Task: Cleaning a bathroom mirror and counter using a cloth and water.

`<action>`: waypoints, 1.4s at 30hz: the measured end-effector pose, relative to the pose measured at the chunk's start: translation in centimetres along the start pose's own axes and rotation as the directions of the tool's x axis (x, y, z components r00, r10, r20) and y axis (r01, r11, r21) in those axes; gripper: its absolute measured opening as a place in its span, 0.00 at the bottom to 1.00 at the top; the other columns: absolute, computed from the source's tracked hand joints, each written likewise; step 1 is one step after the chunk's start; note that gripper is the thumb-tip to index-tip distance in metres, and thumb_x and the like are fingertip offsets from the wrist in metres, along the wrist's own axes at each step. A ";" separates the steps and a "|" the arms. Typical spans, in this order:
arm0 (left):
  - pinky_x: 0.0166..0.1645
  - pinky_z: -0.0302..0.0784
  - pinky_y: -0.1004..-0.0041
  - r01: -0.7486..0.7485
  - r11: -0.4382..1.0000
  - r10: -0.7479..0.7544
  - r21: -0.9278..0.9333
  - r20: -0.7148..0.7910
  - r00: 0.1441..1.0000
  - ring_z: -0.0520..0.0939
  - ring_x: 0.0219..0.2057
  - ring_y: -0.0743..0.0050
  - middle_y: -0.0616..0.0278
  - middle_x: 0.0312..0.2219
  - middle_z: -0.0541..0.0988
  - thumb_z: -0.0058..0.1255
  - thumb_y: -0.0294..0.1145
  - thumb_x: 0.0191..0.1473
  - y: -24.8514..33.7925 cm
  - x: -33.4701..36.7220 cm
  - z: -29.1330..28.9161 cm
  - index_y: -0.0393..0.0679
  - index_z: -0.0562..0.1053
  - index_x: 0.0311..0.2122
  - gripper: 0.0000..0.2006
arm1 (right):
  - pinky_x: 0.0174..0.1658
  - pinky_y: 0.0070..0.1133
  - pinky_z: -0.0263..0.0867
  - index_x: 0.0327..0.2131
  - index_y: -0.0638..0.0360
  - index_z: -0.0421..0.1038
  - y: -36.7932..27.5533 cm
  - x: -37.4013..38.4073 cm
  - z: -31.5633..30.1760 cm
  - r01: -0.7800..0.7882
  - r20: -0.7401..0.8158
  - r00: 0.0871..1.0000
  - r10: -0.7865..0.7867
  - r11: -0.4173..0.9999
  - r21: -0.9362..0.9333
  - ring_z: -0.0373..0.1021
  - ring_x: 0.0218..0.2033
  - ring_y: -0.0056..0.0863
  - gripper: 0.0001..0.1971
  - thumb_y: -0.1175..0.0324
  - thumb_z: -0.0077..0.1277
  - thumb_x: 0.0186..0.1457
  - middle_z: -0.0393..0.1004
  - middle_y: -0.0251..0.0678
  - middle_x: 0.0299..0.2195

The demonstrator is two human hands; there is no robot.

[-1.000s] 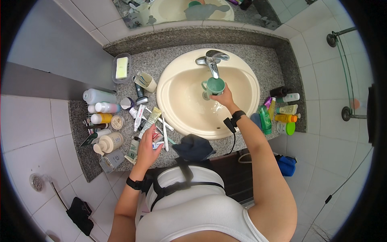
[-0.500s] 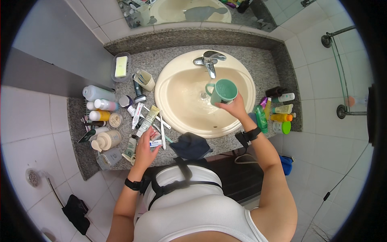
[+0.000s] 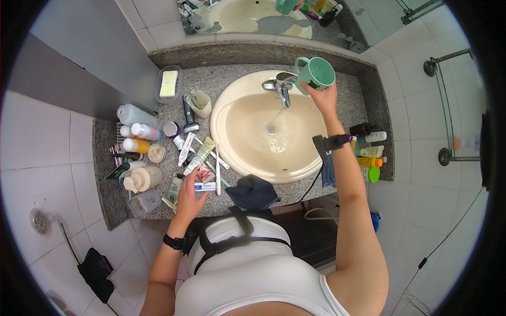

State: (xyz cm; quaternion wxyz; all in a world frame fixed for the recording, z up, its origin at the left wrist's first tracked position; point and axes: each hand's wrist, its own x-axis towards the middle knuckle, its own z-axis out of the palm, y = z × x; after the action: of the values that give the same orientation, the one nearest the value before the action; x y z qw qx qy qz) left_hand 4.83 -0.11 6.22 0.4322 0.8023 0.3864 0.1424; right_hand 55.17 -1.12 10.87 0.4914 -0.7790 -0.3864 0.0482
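Note:
My right hand (image 3: 323,97) holds a green mug (image 3: 315,74) tilted on its side, its mouth turned toward me, above the back right of the cream sink (image 3: 232,105) and just right of the chrome tap (image 3: 280,88). Water runs from the tap and splashes around the drain (image 3: 272,129). My left hand (image 3: 191,196) rests on the grey granite counter (image 3: 221,81), fingers over a small blue-and-white tube (image 3: 204,186), with white toothbrushes (image 3: 217,174) and other tubes beside it.
Bottles, jars and a pump dispenser (image 3: 141,179) crowd the counter's left side. A soap dish (image 3: 168,84) stands at the back left. A dark cloth (image 3: 253,191) lies on the front edge. More bottles (image 3: 369,152) stand right of the sink. A mirror (image 3: 253,16) hangs above.
My right hand has lifted the green mug from under the tap, up and to the right, tipping it sideways. Water still runs. My left hand has slid slightly along the counter.

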 end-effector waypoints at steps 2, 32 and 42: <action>0.56 0.72 0.59 -0.006 1.000 0.006 0.012 -0.002 1.000 0.76 0.51 0.48 0.47 0.51 0.73 0.66 0.21 0.43 -0.6 -0.2 0.2 0.38 0.58 0.65 0.42 | 0.52 0.29 0.69 0.52 0.60 0.67 0.2 0.9 0.5 0.011 -0.033 0.999 -0.012 0.999 -0.052 0.74 0.49 0.34 0.39 0.61 0.75 0.35 0.77 0.41 0.48; 0.54 0.74 0.58 -0.057 0.998 0.058 -0.016 0.018 0.998 0.76 0.51 0.46 0.46 0.52 0.72 0.65 0.21 0.45 -1.5 -0.9 0.3 0.39 0.58 0.64 0.41 | 0.48 0.28 0.73 0.53 0.59 0.64 -1.0 -13.6 2.2 -0.104 0.140 0.985 0.097 0.994 0.041 0.77 0.46 0.34 0.40 0.66 0.75 0.34 0.78 0.43 0.44; 0.57 0.71 0.59 0.019 0.999 -0.019 -0.027 0.011 1.000 0.76 0.53 0.48 0.46 0.54 0.72 0.65 0.22 0.46 -1.6 -2.6 -0.3 0.38 0.58 0.65 0.41 | 0.48 0.29 0.73 0.53 0.58 0.63 -1.7 -16.6 1.9 -0.088 0.110 0.990 0.084 0.996 0.034 0.77 0.46 0.36 0.39 0.67 0.74 0.36 0.78 0.43 0.44</action>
State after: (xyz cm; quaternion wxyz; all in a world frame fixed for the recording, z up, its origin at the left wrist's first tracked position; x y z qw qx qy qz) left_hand 2.12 -1.36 5.42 0.4466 0.7934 0.3896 0.1391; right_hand 41.84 -10.19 6.20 0.4819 -0.7816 -0.3777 0.1192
